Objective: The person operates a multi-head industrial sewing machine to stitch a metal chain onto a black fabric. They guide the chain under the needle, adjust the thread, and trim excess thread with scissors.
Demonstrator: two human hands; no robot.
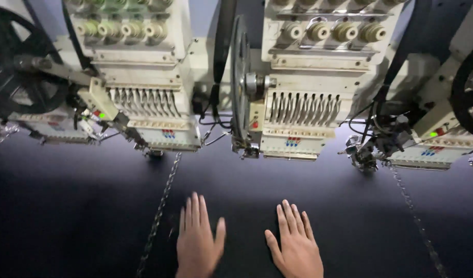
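Two bare hands lie flat, palms down, on a wide sheet of dark cloth (324, 206) stretched over the surface, close to its near edge. The left hand (198, 244) has its four fingers held straight and close together, pointing away toward the far edge, with the thumb angled out toward the other hand. The right hand (296, 247) mirrors it, fingers straight and slightly fanned, thumb stuck out toward the left hand. Both hands are open and grasp nothing; they simply rest on the cloth, near each other but not touching, with a strip of bare cloth between the thumbs. The wrists run off the bottom of the view.

A line of pale chain-like stitching (161, 206) runs across the cloth from the far edge toward the near edge, passing just to the left of the left hand. A second such line (414, 216) runs well to the right of the right hand.

Along the far edge stands a row of cream-coloured embroidery machine heads. One head (149, 113) sits beyond the left hand, another (303, 118) beyond the right hand, each with a row of needle bars and thread knobs above. A dark wheel (240, 82) stands between them.
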